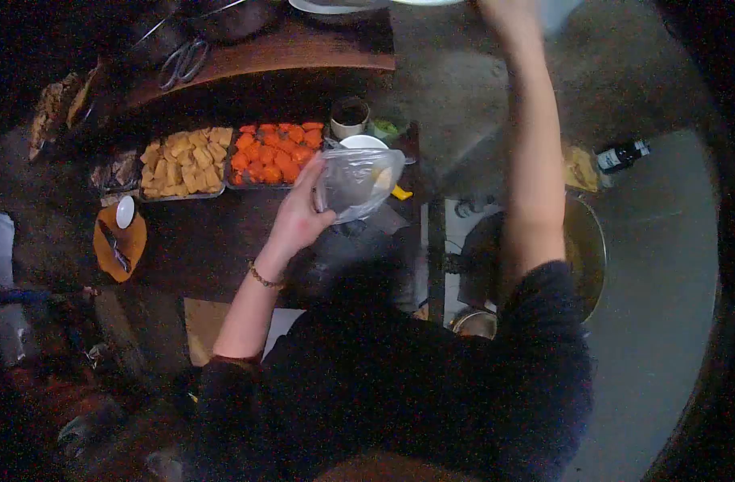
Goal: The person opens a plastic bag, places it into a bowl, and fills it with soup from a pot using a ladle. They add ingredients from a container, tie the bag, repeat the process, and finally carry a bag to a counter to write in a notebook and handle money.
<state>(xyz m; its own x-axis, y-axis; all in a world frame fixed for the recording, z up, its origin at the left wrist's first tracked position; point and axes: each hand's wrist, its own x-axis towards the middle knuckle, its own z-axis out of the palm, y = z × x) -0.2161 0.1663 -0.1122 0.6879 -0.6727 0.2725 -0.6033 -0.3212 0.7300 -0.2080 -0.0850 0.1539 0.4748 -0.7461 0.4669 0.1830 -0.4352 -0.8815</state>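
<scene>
My left hand (301,215) grips a clear plastic bag (347,181) by its left side, thumb below and fingers above. Something pale yellowish shows through the bag's right part, and a small yellow piece (402,193) sticks out beside it. Behind the bag stands a white cup or bowl (363,142), partly covered. My right arm stretches far forward, and my right hand (508,22) is at the top edge, its fingers cut off by the frame. Close to it is the rim of a pale dish (428,2), mostly out of view; whether I touch it cannot be seen.
Trays of tan chunks (187,165) and orange chunks (276,154) stand left of the bag. A dark-filled cup (350,116) is behind. Left lies a wooden board (120,249) with a small white dish (125,212). At right are a large pot (596,241) and a dark bottle (623,155).
</scene>
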